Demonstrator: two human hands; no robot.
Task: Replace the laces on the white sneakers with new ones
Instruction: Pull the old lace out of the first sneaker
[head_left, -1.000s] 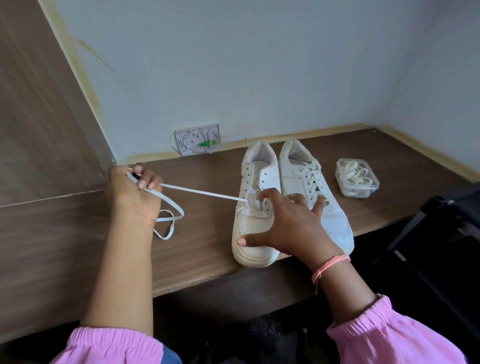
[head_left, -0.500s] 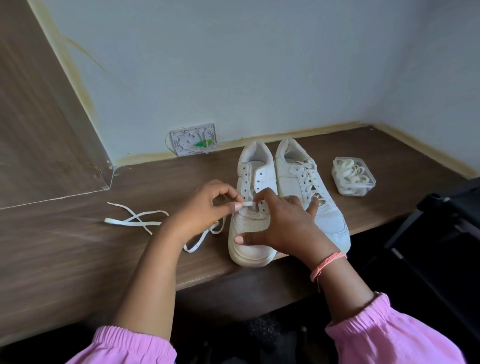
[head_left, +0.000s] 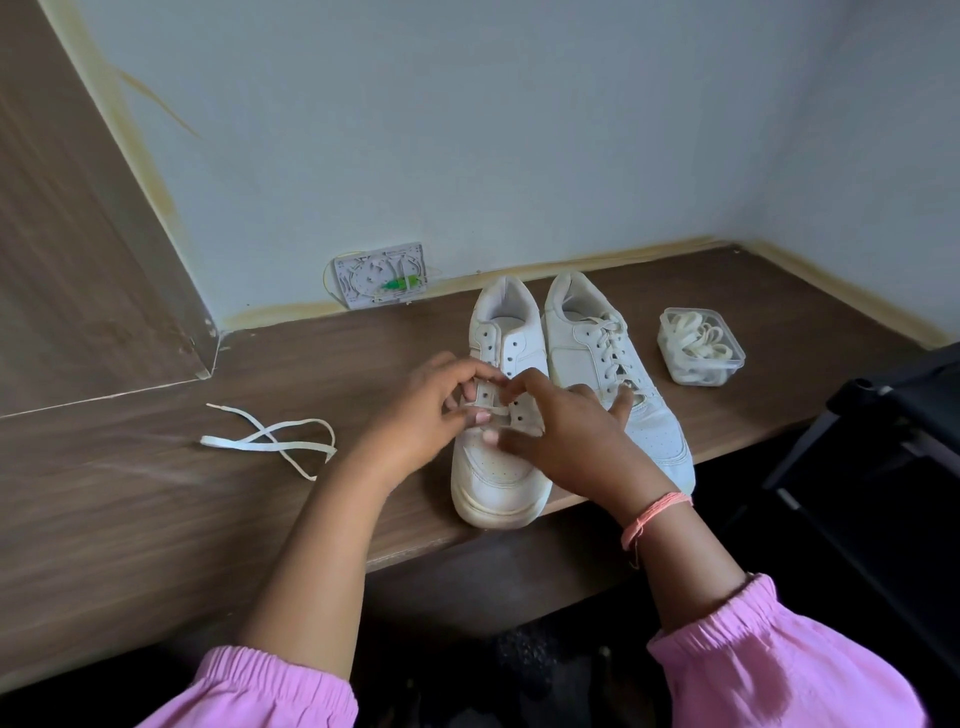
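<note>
Two white sneakers stand side by side on the brown wooden desk (head_left: 156, 519), toes toward me. The left sneaker (head_left: 496, 470) has bare upper eyelets; the right sneaker (head_left: 582, 343) is fully laced. My left hand (head_left: 428, 415) pinches the old white lace (head_left: 270, 441) where it crosses the left sneaker's lowest eyelets. The lace's loose length trails left across the desk. My right hand (head_left: 563, 434) holds the left sneaker's eyelet panel between thumb and bent forefinger, while its outer fingers rest on the right sneaker.
A clear plastic tub (head_left: 698, 356) of coiled cream laces sits right of the shoes. A white wall plate (head_left: 382, 278) leans at the back wall. A wood panel (head_left: 78, 260) rises at the left, and a dark chair (head_left: 883, 441) stands at the right.
My left hand dropped the pulled-out lace length on the desk at the left and came back to the left sneaker's eyelets. My right hand stayed on the shoe.
</note>
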